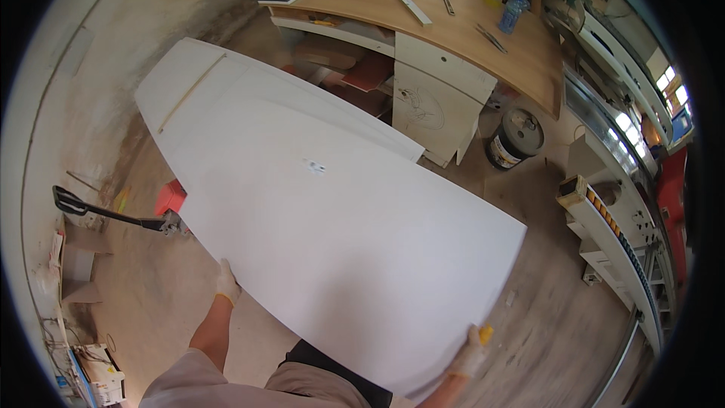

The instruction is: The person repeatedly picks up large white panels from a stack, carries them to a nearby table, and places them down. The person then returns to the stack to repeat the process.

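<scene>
One lg white sheet [332, 204], my L grip [228, 283] closed on left edge, R grip [472, 351] round yellow item [486, 333] opposite, prob for balance.

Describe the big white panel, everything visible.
The white panel is a large, flat, smooth-looking sheet with straight edges; its material is unclear. It runs diagonally from far left toward the near right, in front of the person, and overlaps what looks like another white sheet on its far side. A small printed mark sits near its middle. The left hand is at its left edge, the right hand at its right edge.
</scene>
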A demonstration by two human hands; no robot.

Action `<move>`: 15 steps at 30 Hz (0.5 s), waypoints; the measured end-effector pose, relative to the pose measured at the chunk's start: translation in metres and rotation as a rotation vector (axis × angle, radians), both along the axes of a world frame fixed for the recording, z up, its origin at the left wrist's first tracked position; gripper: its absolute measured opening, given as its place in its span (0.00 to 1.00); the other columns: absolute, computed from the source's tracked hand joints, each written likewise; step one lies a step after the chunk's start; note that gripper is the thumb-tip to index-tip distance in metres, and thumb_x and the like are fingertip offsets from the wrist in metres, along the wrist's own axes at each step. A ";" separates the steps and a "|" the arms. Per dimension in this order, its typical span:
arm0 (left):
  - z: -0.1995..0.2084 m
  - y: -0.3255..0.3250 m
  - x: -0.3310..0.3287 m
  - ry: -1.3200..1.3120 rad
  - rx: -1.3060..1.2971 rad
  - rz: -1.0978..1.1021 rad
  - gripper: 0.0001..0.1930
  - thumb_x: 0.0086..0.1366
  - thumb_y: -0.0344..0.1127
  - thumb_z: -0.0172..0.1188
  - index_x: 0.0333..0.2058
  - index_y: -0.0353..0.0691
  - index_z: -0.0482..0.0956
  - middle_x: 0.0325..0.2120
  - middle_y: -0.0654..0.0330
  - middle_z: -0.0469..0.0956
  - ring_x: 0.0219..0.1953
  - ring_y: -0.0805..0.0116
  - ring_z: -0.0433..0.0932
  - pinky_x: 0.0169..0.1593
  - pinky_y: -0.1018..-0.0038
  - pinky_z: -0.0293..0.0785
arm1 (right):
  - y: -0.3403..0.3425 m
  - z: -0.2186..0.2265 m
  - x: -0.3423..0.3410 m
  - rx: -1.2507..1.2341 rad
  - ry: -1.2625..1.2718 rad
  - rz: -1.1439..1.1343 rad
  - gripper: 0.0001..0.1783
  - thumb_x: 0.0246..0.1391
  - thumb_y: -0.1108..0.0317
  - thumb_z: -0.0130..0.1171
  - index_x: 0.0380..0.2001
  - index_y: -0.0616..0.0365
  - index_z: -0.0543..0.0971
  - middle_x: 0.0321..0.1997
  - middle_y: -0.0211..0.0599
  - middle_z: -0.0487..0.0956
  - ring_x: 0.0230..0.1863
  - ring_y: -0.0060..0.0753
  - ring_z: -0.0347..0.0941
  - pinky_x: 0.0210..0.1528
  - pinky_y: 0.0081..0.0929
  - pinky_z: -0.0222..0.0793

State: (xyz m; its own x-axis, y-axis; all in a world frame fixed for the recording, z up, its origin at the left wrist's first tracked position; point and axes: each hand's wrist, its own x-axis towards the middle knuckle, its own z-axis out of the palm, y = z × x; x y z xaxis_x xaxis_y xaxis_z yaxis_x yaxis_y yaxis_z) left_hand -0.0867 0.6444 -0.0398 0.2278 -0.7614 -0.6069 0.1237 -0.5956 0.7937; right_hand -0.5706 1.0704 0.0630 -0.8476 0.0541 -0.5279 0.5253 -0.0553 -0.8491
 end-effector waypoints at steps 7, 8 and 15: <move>0.051 0.082 -0.043 0.266 0.029 -0.245 0.35 0.80 0.59 0.39 0.72 0.38 0.60 0.70 0.54 0.66 0.69 0.52 0.67 0.72 0.58 0.64 | 0.122 0.137 -0.010 0.417 0.352 0.091 0.17 0.57 0.73 0.61 0.48 0.73 0.77 0.40 0.34 0.77 0.42 0.29 0.71 0.47 0.26 0.70; 0.060 0.078 -0.066 0.349 0.005 -0.282 0.35 0.79 0.60 0.41 0.71 0.38 0.61 0.70 0.55 0.66 0.68 0.52 0.68 0.71 0.57 0.65 | 0.139 0.152 0.002 0.413 0.308 -0.013 0.18 0.57 0.73 0.61 0.49 0.74 0.77 0.41 0.34 0.77 0.42 0.28 0.71 0.47 0.26 0.70; 0.161 0.086 -0.191 0.543 -0.131 -0.649 0.34 0.80 0.59 0.40 0.71 0.36 0.61 0.67 0.55 0.69 0.66 0.54 0.71 0.69 0.60 0.70 | 0.244 0.191 0.088 0.276 0.380 -0.394 0.25 0.64 0.71 0.58 0.60 0.76 0.72 0.52 0.43 0.79 0.48 0.34 0.75 0.54 0.28 0.71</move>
State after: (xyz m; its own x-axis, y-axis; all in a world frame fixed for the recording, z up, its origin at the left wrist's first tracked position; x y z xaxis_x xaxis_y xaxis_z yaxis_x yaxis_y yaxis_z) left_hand -0.2776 0.7304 0.1209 -0.5745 -0.7118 -0.4040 0.1726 -0.5879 0.7903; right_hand -0.4822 1.3139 0.2541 -0.8624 0.4929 -0.1149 0.1680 0.0647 -0.9837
